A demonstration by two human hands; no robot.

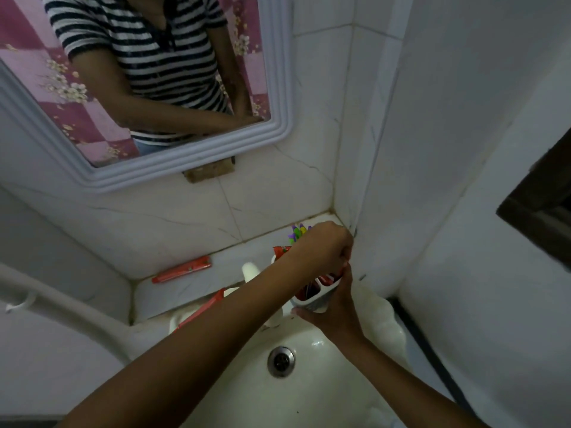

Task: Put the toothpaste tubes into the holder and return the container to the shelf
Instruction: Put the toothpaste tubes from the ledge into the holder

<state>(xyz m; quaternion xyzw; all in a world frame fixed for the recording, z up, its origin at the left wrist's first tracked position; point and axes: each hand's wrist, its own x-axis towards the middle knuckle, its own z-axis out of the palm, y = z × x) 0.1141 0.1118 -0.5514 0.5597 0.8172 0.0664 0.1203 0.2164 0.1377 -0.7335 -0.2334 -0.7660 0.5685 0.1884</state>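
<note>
Gripping holder (312,296) from below at sink's (324,381) back-right corner, right hand (335,310) | left hand (324,247) fingers curled above holder, contents unclear | tube (182,269) lay on shelf's (228,261) left part.

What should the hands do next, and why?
Probably the left hand should let go and reach for the red toothpaste tube lying on the shelf. The right hand holds the holder over the sink, and that tube is not in it.

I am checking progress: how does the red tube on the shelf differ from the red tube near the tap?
The shelf tube lies flat on the tiled shelf, fully visible. The tube near the tap leans slanted at the sink's edge, partly hidden by the left arm. Both are red and outside the holder.
</note>
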